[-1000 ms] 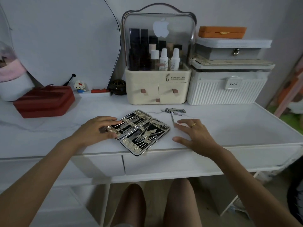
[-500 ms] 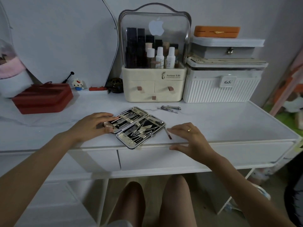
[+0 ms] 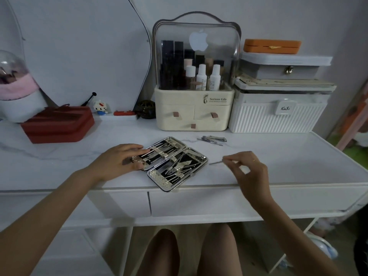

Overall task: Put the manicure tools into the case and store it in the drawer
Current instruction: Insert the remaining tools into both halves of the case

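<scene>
An open manicure case with silver rims and black lining lies near the desk's front edge, with several metal tools strapped inside. My left hand rests on the case's left half, fingers laid flat over it. My right hand is raised just right of the case and pinches a thin metal tool that points left toward the case. A few loose tools, nail clippers among them, lie on the desk behind the case. Two closed drawers sit under the desk top.
A cream cosmetics organiser with a clear lid stands at the back, a white ribbed box with stacked boxes to its right. A red case sits back left by a mirror. My knees are under the desk.
My right hand has lifted off the desk top, picking up the thin tool that lay beside the case. My left hand has stayed on the case.
</scene>
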